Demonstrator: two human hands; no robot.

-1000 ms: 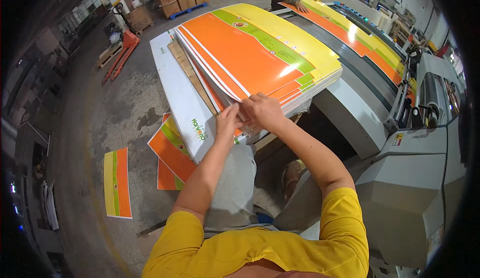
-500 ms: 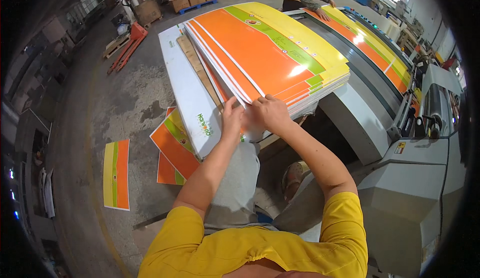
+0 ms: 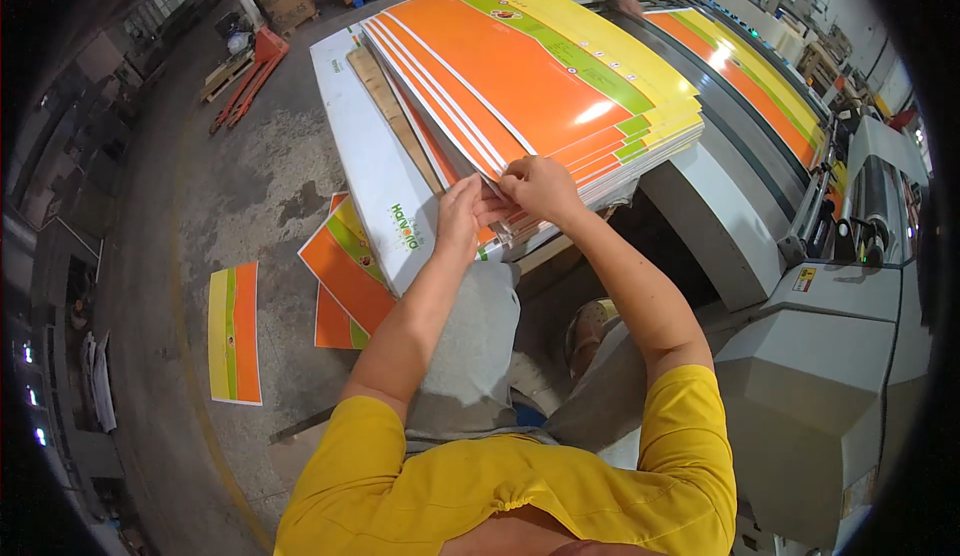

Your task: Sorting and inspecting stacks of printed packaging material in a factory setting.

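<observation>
Fingers (image 3: 492, 199) of both hands are pinched on the near edge of the tall stack of large orange, green and yellow printed cardboard sheets (image 3: 540, 86), which rests on a white pallet board (image 3: 370, 166) beside a grey feeding machine (image 3: 800, 356). Single sheets are judged light, floppy and slippery, best gripped at a corner; the stack is judged heavy. Loose printed sheets (image 3: 235, 331) lie on the concrete floor (image 3: 200, 176).

Both hands (image 3: 505, 201) have slid slightly rightward along the near edge of the printed sheet stack (image 3: 530, 86), fingers seemingly deeper between the sheets
</observation>
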